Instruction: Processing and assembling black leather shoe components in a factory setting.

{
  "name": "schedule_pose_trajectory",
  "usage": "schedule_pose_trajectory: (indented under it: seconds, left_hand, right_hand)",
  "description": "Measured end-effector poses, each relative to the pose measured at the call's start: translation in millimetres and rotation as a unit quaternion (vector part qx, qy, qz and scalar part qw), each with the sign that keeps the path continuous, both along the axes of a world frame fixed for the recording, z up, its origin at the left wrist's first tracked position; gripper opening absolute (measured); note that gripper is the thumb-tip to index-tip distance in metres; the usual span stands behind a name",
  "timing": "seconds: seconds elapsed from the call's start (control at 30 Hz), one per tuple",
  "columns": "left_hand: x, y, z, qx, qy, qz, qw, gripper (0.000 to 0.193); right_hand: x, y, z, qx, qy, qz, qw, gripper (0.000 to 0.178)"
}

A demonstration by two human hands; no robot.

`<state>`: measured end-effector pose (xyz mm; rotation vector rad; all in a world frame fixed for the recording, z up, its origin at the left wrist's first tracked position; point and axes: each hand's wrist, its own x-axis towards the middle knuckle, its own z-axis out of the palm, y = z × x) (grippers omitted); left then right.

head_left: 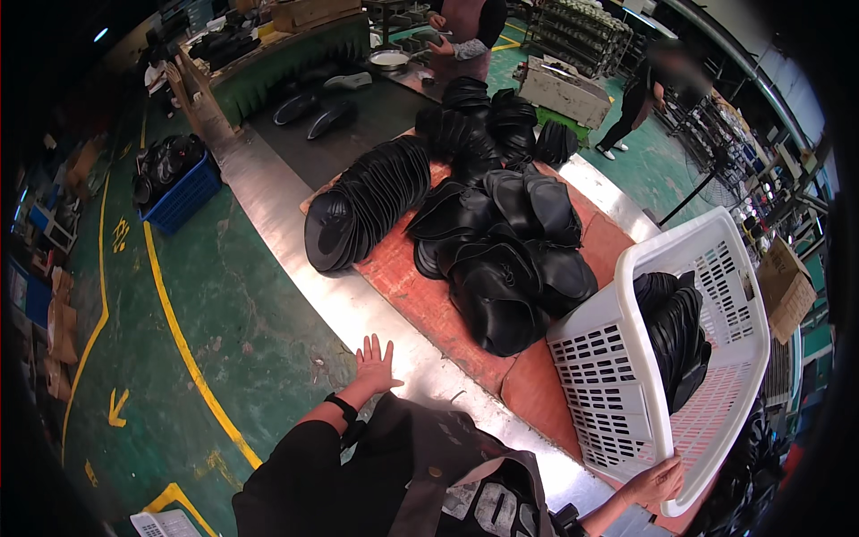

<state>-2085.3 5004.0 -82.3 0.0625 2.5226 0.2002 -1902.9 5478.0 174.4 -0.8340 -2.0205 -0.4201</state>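
My left hand point(376, 367) is open with its fingers spread, at the metal edge point(313, 295) of the worktable; I cannot tell if it touches. At the lower right, my right hand point(656, 482) grips the rim of a white plastic basket point(601, 394) with slotted walls. The basket is tipped on its side at the table's right end, its opening facing right. Inside it lies a stack of black shoe uppers point(671, 340). Left of the basket, a loose heap of black shoe uppers point(501, 295) covers the red board point(403, 313). A neat row of nested uppers point(371, 201) stands beyond.
Further uppers point(465, 134) are piled toward the far end, near a dark mat point(358, 121) with several shoe pieces. A blue crate point(183, 192) stands on the green floor at left. One person point(465, 36) works across the table; another point(649, 89) stands far right.
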Motion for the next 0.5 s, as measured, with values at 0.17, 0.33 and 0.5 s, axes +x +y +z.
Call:
schedule_pose_trajectory:
  seconds: [0.17,0.33,0.5]
  left_hand:
    - [1.0,-0.1,-0.3,0.002,0.005,-0.001,1.0,0.11]
    - [0.6,-0.6,-0.8,0.003,0.005,-0.003,1.0,0.11]
    - [0.9,-0.1,-1.4,-0.001,0.0,-0.003,1.0,0.109]
  right_hand:
    - [0.5,0.7,-0.6,-0.002,-0.003,-0.003,1.0,0.03]
    - [-1.3,-0.5,0.7,0.011,-0.001,0.0,1.0,0.029]
    - [-0.9,-1.3,-0.4,0.003,-0.002,0.006,1.0,0.028]
